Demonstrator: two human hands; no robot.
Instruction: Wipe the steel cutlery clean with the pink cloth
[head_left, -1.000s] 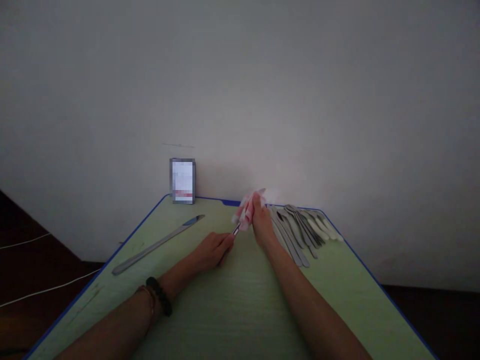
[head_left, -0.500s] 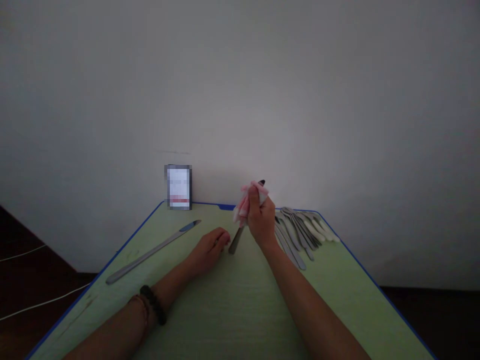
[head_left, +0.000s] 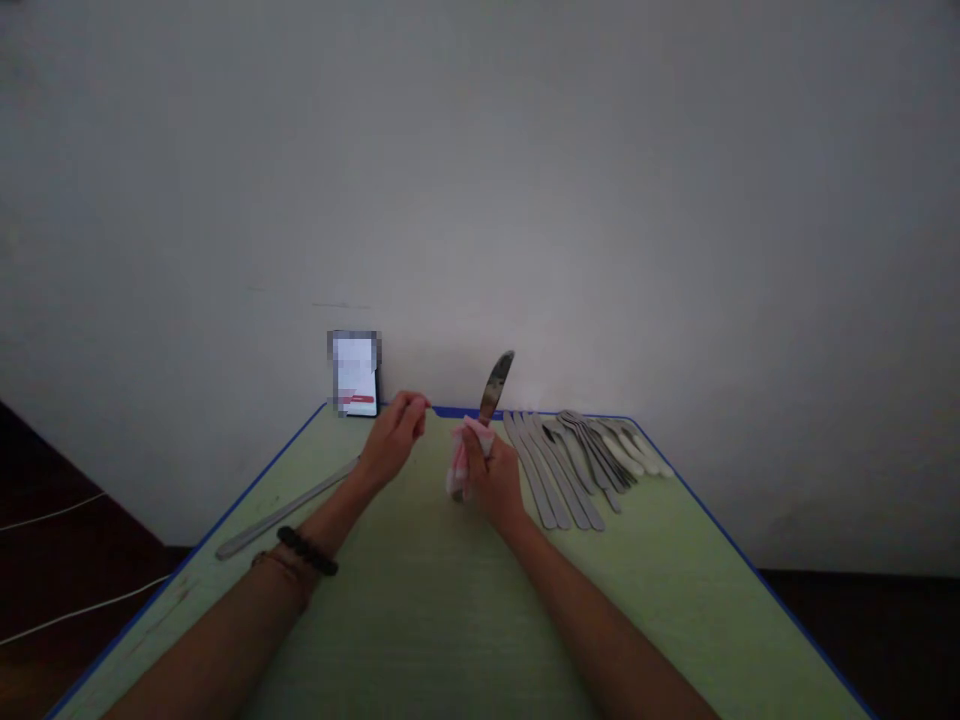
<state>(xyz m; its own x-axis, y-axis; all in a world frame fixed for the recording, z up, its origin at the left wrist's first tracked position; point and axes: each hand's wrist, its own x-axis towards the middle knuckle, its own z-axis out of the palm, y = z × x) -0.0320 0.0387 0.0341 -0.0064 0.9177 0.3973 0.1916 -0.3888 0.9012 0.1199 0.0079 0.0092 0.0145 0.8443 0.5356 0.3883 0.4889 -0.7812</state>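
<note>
My right hand (head_left: 496,482) is closed round a pink and white cloth (head_left: 459,464), which wraps the handle of a metal table knife (head_left: 496,384). The blade sticks up out of the cloth, tilted a little to the right, with dark reflections on it. Off to the left, my left hand (head_left: 393,436) is raised with its fingers curled together, and I see nothing in them. Under the left wrist lies another knife (head_left: 289,510), slanting across the table, its far end covered by that hand.
Several knives (head_left: 551,485) lie side by side right of my right hand. Beyond them are spoons and other cutlery (head_left: 596,450), some with pale handles (head_left: 652,462). A lit phone (head_left: 355,375) stands against the wall at the back left of the blue-edged green table (head_left: 420,620).
My right hand has come down and slid the cloth from the blade to the handle, baring the blade. My left hand has moved up and left, away from the knife's handle.
</note>
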